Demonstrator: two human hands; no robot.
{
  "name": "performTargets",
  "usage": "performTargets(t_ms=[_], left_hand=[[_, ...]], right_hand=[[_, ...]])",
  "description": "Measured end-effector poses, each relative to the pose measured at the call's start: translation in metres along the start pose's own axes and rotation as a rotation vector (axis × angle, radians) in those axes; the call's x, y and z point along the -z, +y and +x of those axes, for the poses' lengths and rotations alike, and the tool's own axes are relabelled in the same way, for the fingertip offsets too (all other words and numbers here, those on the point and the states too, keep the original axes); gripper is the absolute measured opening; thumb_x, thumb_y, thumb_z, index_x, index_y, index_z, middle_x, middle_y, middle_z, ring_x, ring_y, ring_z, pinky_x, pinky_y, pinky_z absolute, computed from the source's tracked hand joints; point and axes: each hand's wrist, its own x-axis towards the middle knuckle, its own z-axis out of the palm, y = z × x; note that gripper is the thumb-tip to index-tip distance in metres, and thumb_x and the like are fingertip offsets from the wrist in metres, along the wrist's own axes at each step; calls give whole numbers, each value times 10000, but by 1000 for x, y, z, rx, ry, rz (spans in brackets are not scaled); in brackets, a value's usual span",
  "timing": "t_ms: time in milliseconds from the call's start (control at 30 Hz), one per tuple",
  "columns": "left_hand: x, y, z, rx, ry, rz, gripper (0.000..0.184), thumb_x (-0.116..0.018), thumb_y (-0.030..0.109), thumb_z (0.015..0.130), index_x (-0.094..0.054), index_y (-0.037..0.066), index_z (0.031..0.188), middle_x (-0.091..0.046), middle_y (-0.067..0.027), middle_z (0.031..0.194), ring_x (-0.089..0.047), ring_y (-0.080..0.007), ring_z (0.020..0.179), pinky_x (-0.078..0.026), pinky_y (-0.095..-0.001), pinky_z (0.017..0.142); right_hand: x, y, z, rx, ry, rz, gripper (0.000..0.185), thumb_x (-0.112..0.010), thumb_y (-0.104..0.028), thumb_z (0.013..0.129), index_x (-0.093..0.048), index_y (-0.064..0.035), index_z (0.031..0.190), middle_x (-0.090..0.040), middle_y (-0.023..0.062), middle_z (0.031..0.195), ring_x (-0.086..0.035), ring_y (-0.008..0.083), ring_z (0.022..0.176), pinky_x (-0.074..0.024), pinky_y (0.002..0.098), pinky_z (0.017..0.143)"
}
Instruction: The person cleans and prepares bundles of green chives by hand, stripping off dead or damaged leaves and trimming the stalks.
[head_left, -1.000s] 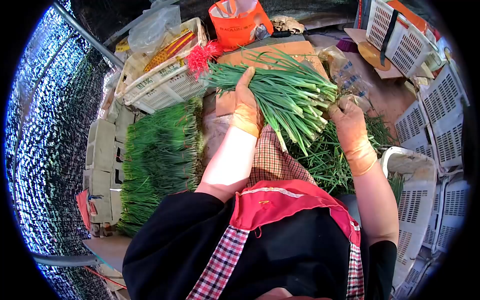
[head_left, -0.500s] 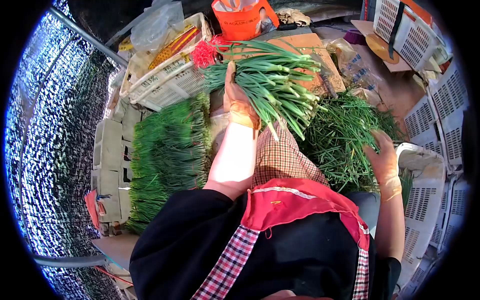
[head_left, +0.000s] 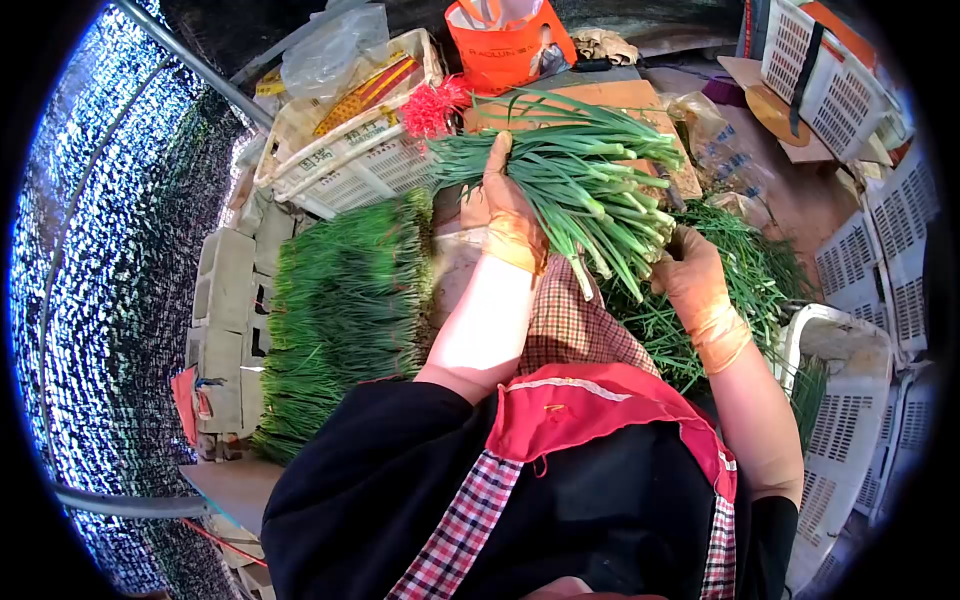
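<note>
My left hand, in a thin orange glove, is closed around a thick bunch of green chives, its thumb standing up over the leaves. The pale stem ends fan out to the right. At those ends is my right hand, gloved too, its curled fingers pinching at the lower stems; the fingertips are partly hidden. Beneath it lies a loose heap of chives. To the left, tied bundles of chives stand packed in rows.
A white crate holds plastic bags at the back left, with red twine at its corner. Behind the bunch are an orange bag and a wooden board. White crates line the right side; concrete blocks the left.
My right hand has moved left and up from over the loose heap to the stem ends, its fingers closing. The bunch in my left hand has shifted slightly right in view.
</note>
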Motion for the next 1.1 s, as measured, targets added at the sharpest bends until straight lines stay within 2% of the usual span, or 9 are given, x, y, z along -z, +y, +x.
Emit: performTargets(t_ms=[100,200,367,433,467,500,633,833,1100], left_hand=[[-2,-7,1,13,27,-3,411,-536,334,825,-542,8,1075,-601,-154,1007,-584,-318,873,-480,-435,803],[-6,-16,3,-78,154,69,382,-526,330,832,-557,2,1026,-610,-159,979,-587,-322,859,-484,-425,794],[-8,-9,6,-55,93,47,387,-497,320,847,-551,-7,1045,-610,-153,991,-588,-313,855,-481,-429,796],[-8,-5,7,-41,83,23,391,-488,311,849,-546,-14,1057,-608,-162,994,-584,-320,861,-478,-435,799],[-7,-6,9,-34,43,-9,376,-488,308,848,-550,-13,1033,-608,-163,981,-581,-321,864,-476,-434,800],[-10,-7,8,-32,39,-8,376,-488,308,848,-550,-13,1033,-608,-163,981,-581,-321,864,-476,-434,800],[-22,-17,3,-71,94,0,367,-493,317,844,-547,-4,1013,-597,-158,993,-573,-320,880,-469,-435,812],[-36,-25,-7,-71,18,-48,379,-495,336,837,-539,13,1030,-585,-157,982,-561,-323,878,-460,-451,814],[-39,-25,-3,-119,113,-109,317,-508,312,830,-564,6,889,-591,-142,888,-559,-289,830,-458,-419,801]], right_hand=[[7,5,-3,-110,28,-210,207,-620,-105,742,-583,35,889,-613,89,668,-597,167,623,-475,265,600],[18,11,-5,118,81,-669,258,-629,-246,698,-628,-16,815,-621,179,751,-599,339,726,-479,367,669],[65,10,-32,-204,27,-609,192,-595,-202,727,-614,-12,744,-617,200,747,-591,361,742,-476,393,668],[99,41,-30,-183,100,-991,175,-590,-170,752,-625,-12,818,-624,187,743,-613,302,700,-484,362,650],[116,77,-31,160,285,-1220,197,-614,-141,763,-625,-20,918,-635,132,744,-615,212,645,-487,306,617],[104,66,-35,161,290,-1219,197,-614,-141,763,-625,-20,918,-635,132,744,-615,212,645,-487,306,617],[34,-14,-63,165,129,-99,203,-639,-134,800,-620,-2,953,-604,10,711,-511,63,562,-427,193,523],[14,-27,-48,-18,78,-39,151,-623,-167,823,-623,-15,829,-576,2,621,-424,33,462,-338,179,424],[42,-3,-60,277,199,-511,99,-506,-40,832,-597,-23,797,-609,59,716,-522,100,544,-420,238,502]])
